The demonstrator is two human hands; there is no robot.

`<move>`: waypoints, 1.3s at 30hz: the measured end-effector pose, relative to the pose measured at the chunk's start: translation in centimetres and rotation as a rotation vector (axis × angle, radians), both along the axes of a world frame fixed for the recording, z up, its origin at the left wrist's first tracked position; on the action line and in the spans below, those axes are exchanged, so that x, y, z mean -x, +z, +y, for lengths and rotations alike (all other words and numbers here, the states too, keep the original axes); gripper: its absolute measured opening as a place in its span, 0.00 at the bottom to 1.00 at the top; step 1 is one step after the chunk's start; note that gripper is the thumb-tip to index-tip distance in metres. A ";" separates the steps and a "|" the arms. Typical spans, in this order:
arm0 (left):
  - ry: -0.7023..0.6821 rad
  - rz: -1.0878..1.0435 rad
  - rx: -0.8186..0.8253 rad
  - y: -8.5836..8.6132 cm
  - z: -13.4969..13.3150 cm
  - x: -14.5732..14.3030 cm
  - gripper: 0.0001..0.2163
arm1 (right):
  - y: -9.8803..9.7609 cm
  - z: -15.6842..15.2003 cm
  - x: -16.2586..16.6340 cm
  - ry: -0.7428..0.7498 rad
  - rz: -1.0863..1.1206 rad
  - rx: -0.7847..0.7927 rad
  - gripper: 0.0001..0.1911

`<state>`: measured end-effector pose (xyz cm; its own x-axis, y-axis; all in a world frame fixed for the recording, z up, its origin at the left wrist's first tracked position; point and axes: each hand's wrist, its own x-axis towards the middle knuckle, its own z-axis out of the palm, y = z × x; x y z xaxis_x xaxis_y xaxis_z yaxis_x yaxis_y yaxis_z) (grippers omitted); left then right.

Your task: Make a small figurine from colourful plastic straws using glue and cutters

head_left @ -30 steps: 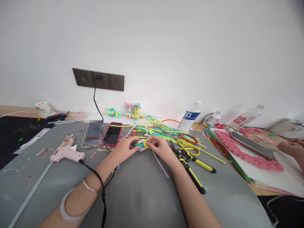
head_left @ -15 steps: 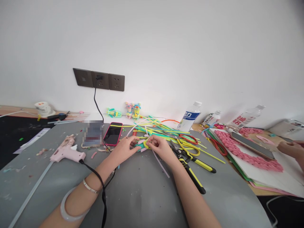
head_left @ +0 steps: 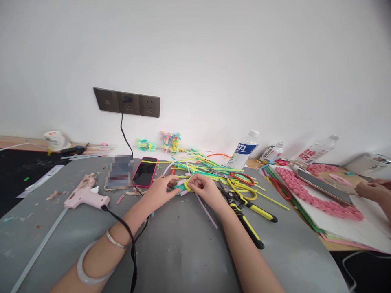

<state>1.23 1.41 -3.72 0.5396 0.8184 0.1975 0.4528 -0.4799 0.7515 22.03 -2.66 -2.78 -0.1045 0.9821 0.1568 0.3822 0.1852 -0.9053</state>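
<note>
Between my fingertips is a small pipe-cleaner figure (head_left: 179, 187) in teal, yellow and pale lilac. My left hand (head_left: 163, 190) pinches its teal side. My right hand (head_left: 203, 188) has thumb and forefinger closed on the yellow curl, and the fingers hide part of it. A lilac pipe cleaner (head_left: 208, 213) trails from beneath the right hand over the grey mat. Just beyond both hands lies a loose heap of green, yellow and teal pipe cleaners (head_left: 210, 167). Yellow-handled pliers (head_left: 244, 221) and scissors (head_left: 249, 191) rest right of my right hand.
A pink glue gun (head_left: 87, 196) lies left, its black cord (head_left: 133, 252) crossing my left forearm. A pink-edged phone (head_left: 146, 171) is behind my left hand. Finished figures (head_left: 171, 141) stand by the wall. A bottle (head_left: 243, 149) stands back right; another person's hand (head_left: 374, 190) is far right.
Almost nothing differs. Both hands keep their place on the pipe-cleaner figure, and the view has shifted very slightly.
</note>
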 end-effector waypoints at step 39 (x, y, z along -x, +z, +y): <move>-0.008 -0.045 0.016 0.2 -0.1 0.0 0.13 | 0.2 -0.3 -0.2 0.014 0.015 -0.101 0.21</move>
